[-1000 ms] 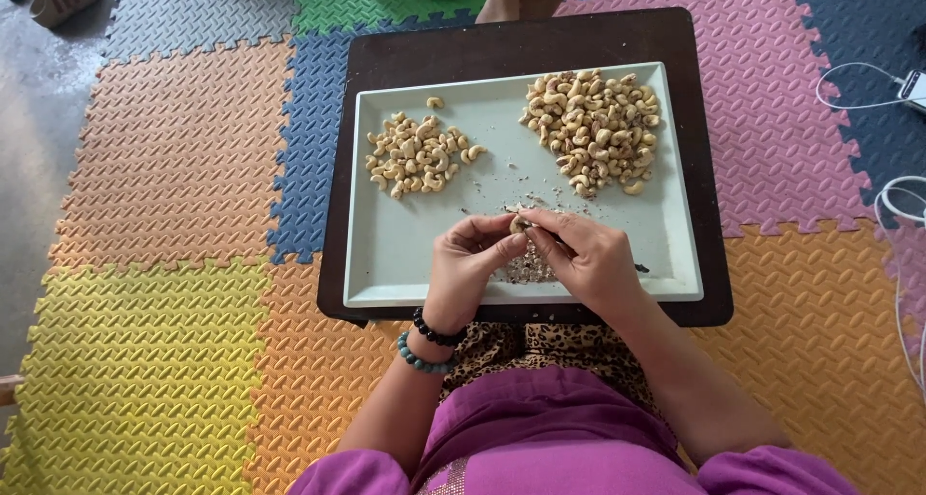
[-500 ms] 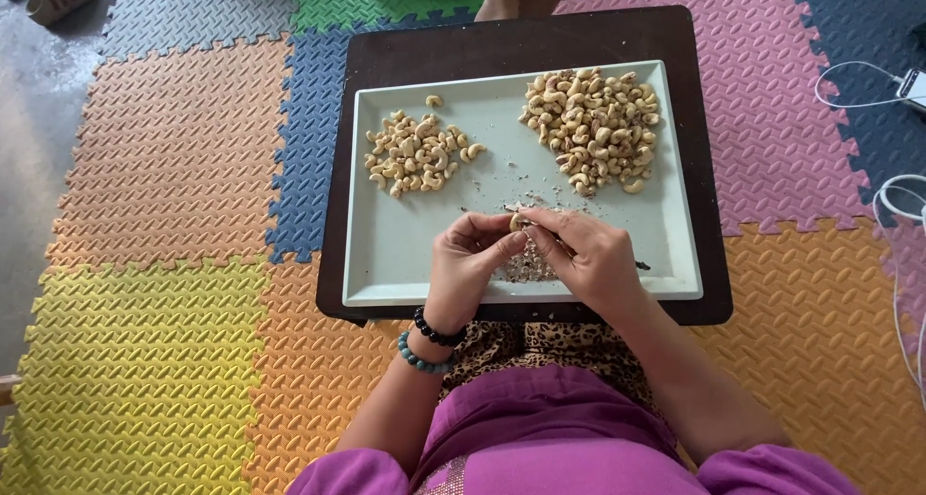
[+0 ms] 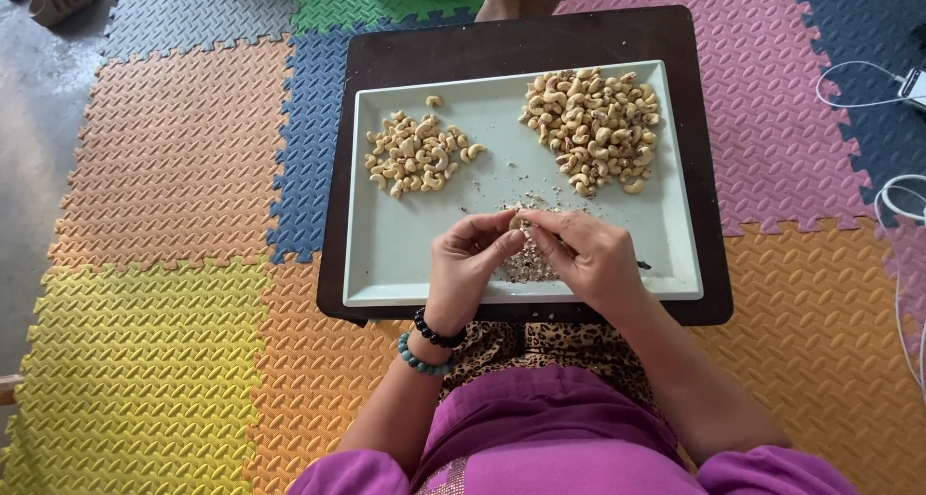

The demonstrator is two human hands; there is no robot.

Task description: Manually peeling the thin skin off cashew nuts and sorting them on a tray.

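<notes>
Cashew (image 3: pixel 518 223) lower between both hands' fingers (image 3: pixel 502 240)

Magenta short-sleeved top, leopard-print cloth at the lap, black and teal bead bracelets (image 3: pixel 430 343) on the left wrist

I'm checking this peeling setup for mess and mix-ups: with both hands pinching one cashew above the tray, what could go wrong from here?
1. The cashew is pinched only at the tips of the left hand and right hand; it could slip into the heap of skin scraps below.
2. Scraps lie near the tray front edge and may spill onto the leopard-print fabric.
3. Flakes could scatter toward the peeled pile.
</notes>
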